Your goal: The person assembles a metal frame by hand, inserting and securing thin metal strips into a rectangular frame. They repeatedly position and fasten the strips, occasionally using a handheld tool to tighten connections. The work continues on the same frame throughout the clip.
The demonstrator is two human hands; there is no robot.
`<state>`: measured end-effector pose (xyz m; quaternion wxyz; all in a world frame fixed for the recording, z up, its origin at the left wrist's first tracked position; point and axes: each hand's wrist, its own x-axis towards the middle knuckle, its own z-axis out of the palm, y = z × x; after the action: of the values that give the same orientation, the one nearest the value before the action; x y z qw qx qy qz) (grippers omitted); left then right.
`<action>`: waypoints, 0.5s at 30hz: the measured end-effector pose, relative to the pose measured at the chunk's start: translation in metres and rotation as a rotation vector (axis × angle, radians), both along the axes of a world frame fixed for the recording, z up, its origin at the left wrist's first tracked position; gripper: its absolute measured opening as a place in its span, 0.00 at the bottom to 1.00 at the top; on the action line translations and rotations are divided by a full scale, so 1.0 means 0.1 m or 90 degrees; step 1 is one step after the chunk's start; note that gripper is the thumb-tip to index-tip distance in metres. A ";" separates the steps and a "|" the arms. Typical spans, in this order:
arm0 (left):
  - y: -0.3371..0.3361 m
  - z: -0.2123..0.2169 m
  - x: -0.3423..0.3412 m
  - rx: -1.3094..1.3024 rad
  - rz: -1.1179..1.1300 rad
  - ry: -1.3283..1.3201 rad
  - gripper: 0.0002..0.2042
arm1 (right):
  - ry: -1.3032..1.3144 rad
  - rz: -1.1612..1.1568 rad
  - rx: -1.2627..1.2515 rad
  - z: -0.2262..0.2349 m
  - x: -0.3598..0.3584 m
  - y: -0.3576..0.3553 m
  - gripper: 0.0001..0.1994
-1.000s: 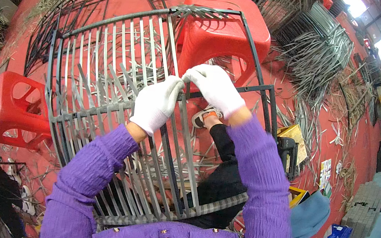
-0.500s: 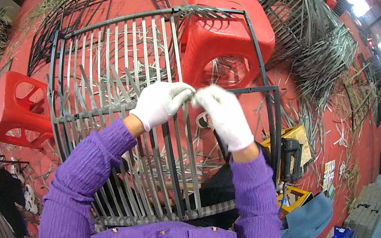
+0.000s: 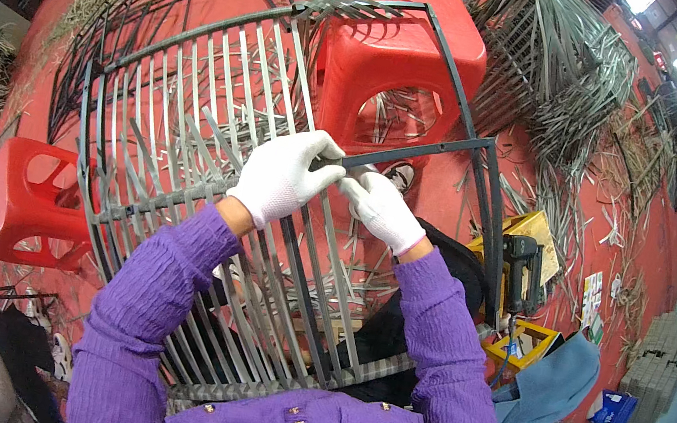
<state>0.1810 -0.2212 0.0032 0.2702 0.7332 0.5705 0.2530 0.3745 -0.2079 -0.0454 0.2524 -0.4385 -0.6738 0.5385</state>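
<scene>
A dark metal frame (image 3: 446, 146) leans in front of me, its left side strung with several grey flat strips (image 3: 242, 77) running lengthwise. Woven grey bands cross the strips near the middle and at the near end. My left hand (image 3: 281, 174), in a white glove, is closed in a pinch on a grey strip where it meets the frame's middle crossbar. Just right of it, my gloved right hand (image 3: 387, 212) reaches under the crossbar, fingers bent together close to the left fingertips. What lies between the right fingers is hidden.
A red plastic stool (image 3: 406, 36) stands under the frame's far end, another red stool (image 3: 34, 203) at the left. To the right are a nail gun (image 3: 521, 271), a yellow box (image 3: 526, 343) and blue cloth (image 3: 555, 383). Piled grey strips (image 3: 583, 91) lie at the far right.
My right hand has dropped from above the crossbar to below it, baring the bar. The left hand keeps its pinch. The view has shifted slightly.
</scene>
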 end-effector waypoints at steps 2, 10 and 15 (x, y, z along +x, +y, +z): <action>0.00 0.03 -0.02 0.017 -0.047 -0.015 0.16 | 0.094 -0.050 -0.115 0.00 -0.08 -0.08 0.12; -0.14 -0.13 0.18 0.269 0.055 0.097 0.08 | -0.092 -0.307 0.471 0.54 1.31 -0.71 0.11; -0.06 -0.15 0.18 0.146 0.103 0.080 0.11 | -0.600 -0.641 -0.032 -0.53 2.95 -0.95 0.24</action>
<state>0.1991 -0.2277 -0.0117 0.1269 0.7253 0.6110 0.2908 0.6692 -0.3028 -0.0984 0.1416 -0.8910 -0.4133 0.1234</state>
